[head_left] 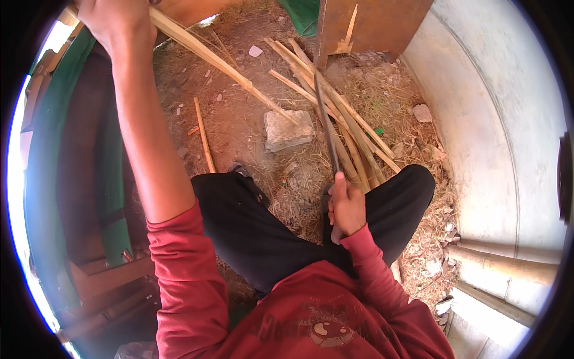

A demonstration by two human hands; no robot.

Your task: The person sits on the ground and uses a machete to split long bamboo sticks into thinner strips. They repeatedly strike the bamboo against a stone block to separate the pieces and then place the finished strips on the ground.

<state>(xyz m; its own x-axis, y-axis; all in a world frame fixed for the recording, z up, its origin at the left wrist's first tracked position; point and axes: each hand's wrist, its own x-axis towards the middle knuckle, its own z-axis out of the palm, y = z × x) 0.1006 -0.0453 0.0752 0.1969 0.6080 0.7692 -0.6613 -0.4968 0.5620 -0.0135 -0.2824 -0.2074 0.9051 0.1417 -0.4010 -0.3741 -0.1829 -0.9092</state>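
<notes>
My left hand (122, 27), raised at the far left and partly cut off by the picture's edge, is closed round a long split bamboo strip (218, 63). The strip slants down to the right, and its lower end meets the top of a pale stone block (288, 133). In front of my lap, my right hand (347, 206) grips the handle of a long dark-bladed knife (326, 122). Its blade points away from me, over a pile of bamboo strips (353, 128) lying to the right of the block.
A single short bamboo stick (204, 134) lies on the dirt to the left. Ahead stands a brown board (373, 27); a pale curved wall (490, 113) rises on the right. Thick bamboo poles (502, 263) are at the lower right. Straw and rubble litter the ground (239, 131).
</notes>
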